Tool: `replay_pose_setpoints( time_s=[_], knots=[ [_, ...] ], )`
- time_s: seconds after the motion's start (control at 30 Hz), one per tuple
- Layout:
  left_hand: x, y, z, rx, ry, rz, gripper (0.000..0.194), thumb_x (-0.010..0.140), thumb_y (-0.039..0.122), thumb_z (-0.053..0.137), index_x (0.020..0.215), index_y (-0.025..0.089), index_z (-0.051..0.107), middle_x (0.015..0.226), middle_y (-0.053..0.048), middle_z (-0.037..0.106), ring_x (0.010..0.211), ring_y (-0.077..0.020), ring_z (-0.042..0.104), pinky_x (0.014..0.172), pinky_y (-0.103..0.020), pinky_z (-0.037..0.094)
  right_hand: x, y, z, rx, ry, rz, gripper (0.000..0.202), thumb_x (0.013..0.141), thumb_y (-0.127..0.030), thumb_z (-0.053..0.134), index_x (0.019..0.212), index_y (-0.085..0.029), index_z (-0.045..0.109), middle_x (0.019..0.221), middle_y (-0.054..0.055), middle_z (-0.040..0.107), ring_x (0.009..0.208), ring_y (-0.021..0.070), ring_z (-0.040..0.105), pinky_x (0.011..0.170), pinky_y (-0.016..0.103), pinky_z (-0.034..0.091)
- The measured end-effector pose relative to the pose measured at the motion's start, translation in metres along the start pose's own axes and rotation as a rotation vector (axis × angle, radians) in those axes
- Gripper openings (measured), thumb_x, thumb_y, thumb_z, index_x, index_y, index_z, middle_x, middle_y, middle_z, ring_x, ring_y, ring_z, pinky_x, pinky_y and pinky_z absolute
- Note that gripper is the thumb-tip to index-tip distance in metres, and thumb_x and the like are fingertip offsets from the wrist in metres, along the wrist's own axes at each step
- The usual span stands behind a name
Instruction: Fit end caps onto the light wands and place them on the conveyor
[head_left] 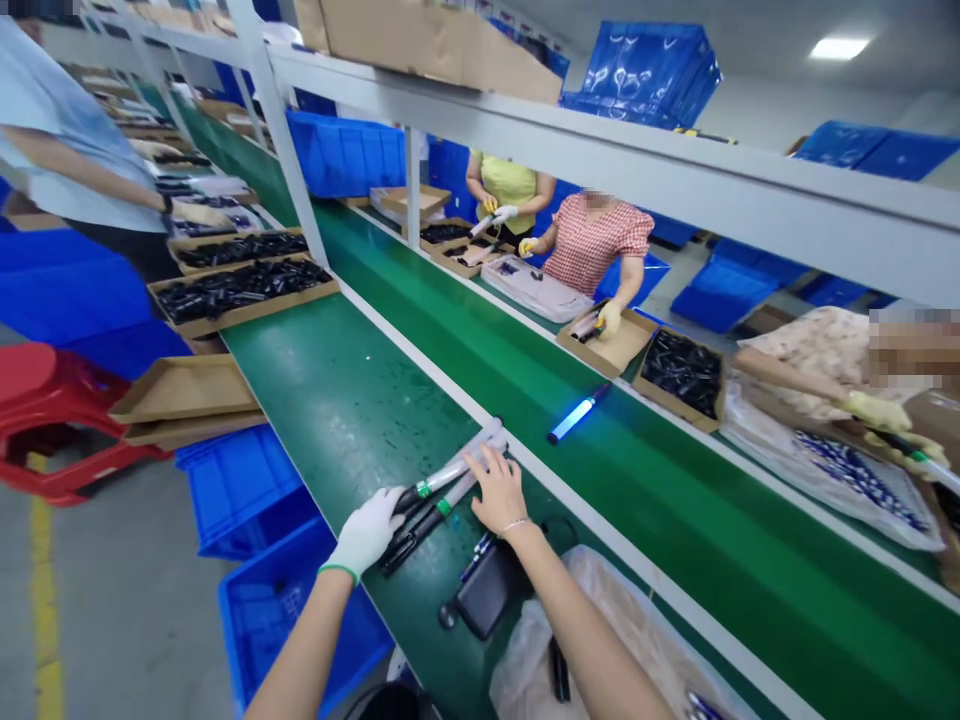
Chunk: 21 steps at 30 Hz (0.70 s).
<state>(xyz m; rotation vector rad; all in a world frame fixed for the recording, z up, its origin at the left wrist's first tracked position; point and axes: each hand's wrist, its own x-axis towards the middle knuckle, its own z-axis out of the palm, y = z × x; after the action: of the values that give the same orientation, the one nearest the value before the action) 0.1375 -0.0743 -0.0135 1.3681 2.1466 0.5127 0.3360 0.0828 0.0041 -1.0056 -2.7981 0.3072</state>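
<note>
My left hand (367,532), in a white glove, grips the black handle ends of a few long wand-like sticks (450,478) lying on the green bench. Their pale tubes point away toward the conveyor. My bare right hand (496,492) rests flat on the tubes with fingers spread. A lit blue wand (576,414) lies alone on the green conveyor belt (675,480) just beyond.
A black device (487,592) and a clear plastic bag (637,640) sit near my right forearm. Cardboard trays of black parts (240,288) stand at left. Blue crates (247,480) sit below the bench. Other people work across the belt and at far left.
</note>
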Motion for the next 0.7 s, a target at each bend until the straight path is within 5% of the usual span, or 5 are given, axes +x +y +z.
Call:
replay_pose_setpoints(
  time_s=[0.13,0.27,0.43,0.6,0.7],
  knots=[
    [0.009,-0.003,-0.009,-0.261,0.027,-0.02,0.048,0.092,0.032,0.04,0.135,0.011,0.045,0.126,-0.016,0.056,0.117,-0.0265,0.053,0.097,-0.038,0.041,-0.048,0.009,-0.006,0.287,0.153,0.238,0.059,0.079,-0.015,0.049,0.137,-0.022,0.047,0.138,0.012,0.046,0.127,0.026,0.042,0.103,0.045,0.036],
    [0.013,0.015,-0.02,-0.647,-0.014,-0.039,0.064,0.094,0.045,0.037,0.148,0.014,0.022,0.088,-0.006,0.063,0.07,-0.0164,0.061,0.06,-0.027,0.047,-0.113,0.022,-0.009,0.533,0.245,0.361,0.041,0.086,-0.024,0.042,0.123,-0.019,0.059,0.124,0.013,0.054,0.112,0.0244,0.055,0.092,0.04,0.048],
    [0.012,0.065,-0.021,-1.474,-0.15,-0.028,0.062,0.084,0.039,0.058,0.139,0.017,0.039,0.085,-0.002,0.059,0.052,-0.0076,0.05,0.044,-0.02,0.039,-0.202,0.023,-0.012,0.555,0.313,0.534,0.035,0.086,-0.031,0.043,0.11,-0.02,0.066,0.114,0.011,0.06,0.091,0.0221,0.063,0.075,0.034,0.053],
    [-0.001,0.121,0.006,-1.504,-0.314,0.046,0.061,0.077,0.025,0.067,0.134,0.018,0.046,0.094,-0.004,0.061,0.076,-0.0138,0.061,0.067,-0.026,0.051,-0.304,0.043,-0.018,0.362,0.446,0.849,0.035,0.079,-0.034,0.044,0.098,-0.017,0.069,0.099,0.011,0.066,0.069,0.0206,0.062,0.07,0.037,0.052],
    [-0.022,0.153,0.029,-1.451,-0.442,0.11,0.042,0.075,0.025,0.073,0.113,0.016,0.056,0.078,0.0,0.058,0.065,-0.0099,0.057,0.058,-0.02,0.046,-0.358,0.058,-0.019,0.298,0.445,0.989,0.037,0.076,-0.037,0.044,0.092,-0.017,0.07,0.091,0.011,0.069,0.066,0.0227,0.063,0.07,0.038,0.053]
  ],
)
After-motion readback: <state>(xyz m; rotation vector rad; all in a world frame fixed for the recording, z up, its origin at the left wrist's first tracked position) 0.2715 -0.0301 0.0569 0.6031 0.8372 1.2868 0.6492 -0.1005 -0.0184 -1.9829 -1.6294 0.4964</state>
